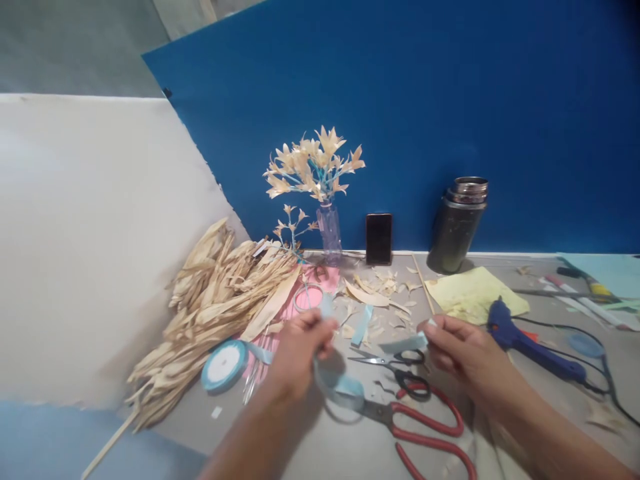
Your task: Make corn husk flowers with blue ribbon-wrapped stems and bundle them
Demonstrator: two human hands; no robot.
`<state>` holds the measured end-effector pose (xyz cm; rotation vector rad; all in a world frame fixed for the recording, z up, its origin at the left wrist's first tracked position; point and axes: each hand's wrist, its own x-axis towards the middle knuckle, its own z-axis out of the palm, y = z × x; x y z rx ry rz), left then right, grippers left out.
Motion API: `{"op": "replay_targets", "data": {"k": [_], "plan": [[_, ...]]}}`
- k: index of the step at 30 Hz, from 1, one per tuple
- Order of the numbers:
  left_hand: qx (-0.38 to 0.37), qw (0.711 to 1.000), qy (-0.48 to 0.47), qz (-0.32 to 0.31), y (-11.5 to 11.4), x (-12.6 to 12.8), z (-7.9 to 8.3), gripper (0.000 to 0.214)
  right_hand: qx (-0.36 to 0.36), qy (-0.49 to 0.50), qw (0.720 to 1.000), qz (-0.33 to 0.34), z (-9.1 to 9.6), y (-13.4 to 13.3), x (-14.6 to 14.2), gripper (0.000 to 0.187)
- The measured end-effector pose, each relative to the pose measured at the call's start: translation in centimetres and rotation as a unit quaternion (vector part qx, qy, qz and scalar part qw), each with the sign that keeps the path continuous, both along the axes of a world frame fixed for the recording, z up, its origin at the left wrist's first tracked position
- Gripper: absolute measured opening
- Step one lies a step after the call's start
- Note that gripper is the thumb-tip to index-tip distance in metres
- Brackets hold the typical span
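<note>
Right fingers (442, 337) — blue ribbon (406, 344) between

I can't read a word or number anywhere from here — any print on the ribbon spool (224, 367) is too blurred to make out.

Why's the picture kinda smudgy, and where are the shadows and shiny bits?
Head view: the left hand and its blue ribbon look soft, the cause unclear; head view: faint shadow on the white surface beside the husks; head view: bright glints on the flask's metal neck.
</note>
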<state>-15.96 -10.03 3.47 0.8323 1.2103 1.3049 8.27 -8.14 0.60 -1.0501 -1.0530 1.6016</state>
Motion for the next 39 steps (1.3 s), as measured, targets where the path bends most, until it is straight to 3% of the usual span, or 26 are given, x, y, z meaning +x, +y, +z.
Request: {"op": "replay_targets", "data": {"k": [1, 4, 6, 8, 11, 12, 13, 15, 16, 18, 21, 24, 28, 33, 37, 39], "plan": [[0.014, 0.999, 0.023, 0.031, 0.7, -1.8, 1.0, 0.037, 0.001, 0.013, 1.0, -0.014, 0.1, 0.3, 0.3, 0.044], [0.045, 0.994, 0.09, 0.033, 2.9, -6.8, 3.5, 0.035, 0.002, 0.023, 0.999, -0.023, 0.2, 1.0, 0.9, 0.044], [0.064, 0.97, 0.222, 0.069, 4.2, -9.4, 4.6, 0.029, 0.005, 0.0, 1.0, -0.007, 0.1, 1.0, 0.9, 0.044], [0.107, 0.904, 0.391, 0.138, 5.1, -10.8, 5.0, 0.022, 0.009, -0.036, 0.999, 0.006, 0.1, 0.9, 0.8, 0.045], [0.186, 0.767, 0.563, 0.248, 5.3, -10.1, 4.5, 0.021, 0.009, -0.092, 0.995, 0.021, 0.2, 0.7, 0.6, 0.048], [0.194, 0.754, 0.578, 0.246, 5.1, -9.0, 4.1, 0.016, 0.009, -0.109, 0.994, 0.024, 0.2, 0.7, 0.6, 0.049], [0.184, 0.774, 0.571, 0.203, 4.8, -7.5, 3.7, 0.013, 0.011, -0.123, 0.992, 0.025, 0.1, 0.7, 0.6, 0.048], [0.12, 0.871, 0.477, 0.016, 4.2, -3.8, 2.6, 0.018, 0.023, -0.143, 0.989, 0.026, 0.0, 0.9, 0.7, 0.045], [0.082, 0.902, 0.418, -0.064, 3.8, -1.8, 2.1, 0.02, 0.029, -0.15, 0.988, 0.028, -0.1, 0.9, 0.7, 0.043], [0.072, 0.917, 0.348, -0.183, 3.1, 1.8, 1.2, 0.025, 0.045, -0.166, 0.984, 0.035, -0.2, 1.0, 0.6, 0.039], [0.069, 0.926, 0.249, -0.276, 2.2, 5.5, -0.2, 0.019, 0.115, -0.223, 0.967, 0.04, 0.0, 0.7, 0.2, 0.032], [0.056, 0.945, 0.187, -0.263, 1.9, 6.8, -1.8, 0.022, 0.178, -0.278, 0.943, 0.041, 0.0, 0.2, -0.3, 0.031], [0.033, 0.967, 0.103, -0.23, 2.2, 6.8, -4.0, 0.018, 0.188, -0.307, 0.932, 0.049, -0.4, -0.2, -0.6, 0.037], [0.006, 0.972, 0.095, -0.214, 1.8, 7.0, -4.6, 0.028, 0.224, -0.381, 0.897, 0.017, -1.0, 0.0, -0.8, 0.033], [0.043, 0.971, 0.152, -0.179, 0.8, 7.6, -4.5, 0.066, 0.177, -0.348, 0.921, 0.002, -1.0, 0.3, -0.9, 0.03], [0.046, 0.968, 0.169, -0.182, 0.5, 7.7, -4.7, 0.063, 0.146, -0.317, 0.937, 0.003, -0.8, 0.8, -0.4, 0.032]]}}
